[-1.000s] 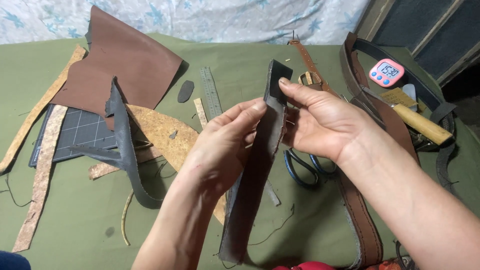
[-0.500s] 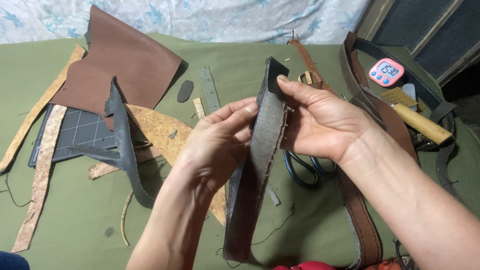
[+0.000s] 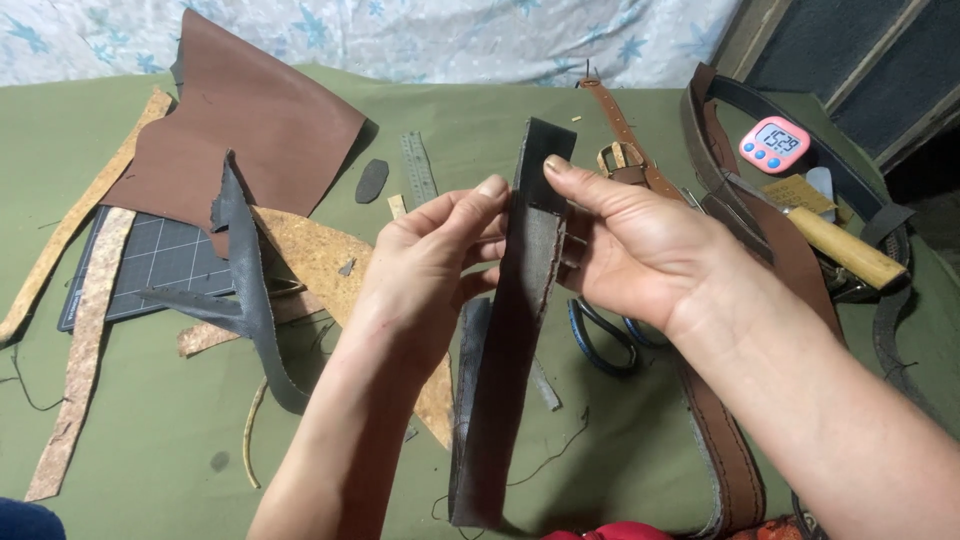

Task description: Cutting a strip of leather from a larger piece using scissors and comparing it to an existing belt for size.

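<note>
Both hands meet over a long dark leather strap (image 3: 515, 330) held upright in front of the person. The left hand (image 3: 420, 270) pinches its left edge near the top between thumb and fingertips, and the right hand (image 3: 640, 250) grips the right edge, its thumb laid across the strap's upper end and its fingers curled behind. The strap runs from just above the thumbs down toward the person's lap, with a line of stitching along its right side; its grey, rough face is turned to the camera.

Just under the right hand lie blue-handled scissors (image 3: 605, 335) on the green table cover (image 3: 150, 440), and a brown belt (image 3: 720, 440) runs beneath the right wrist. Beyond the right hand are a wooden-handled tool (image 3: 845, 250) and a pink digital timer (image 3: 775, 145). Left of the left hand lie a curling grey leather offcut (image 3: 250, 290), a cork-coloured piece (image 3: 310, 255), a dark cutting mat (image 3: 150, 265) and a large brown leather sheet (image 3: 250, 120). A metal ruler (image 3: 418, 168) lies beyond the left hand.
</note>
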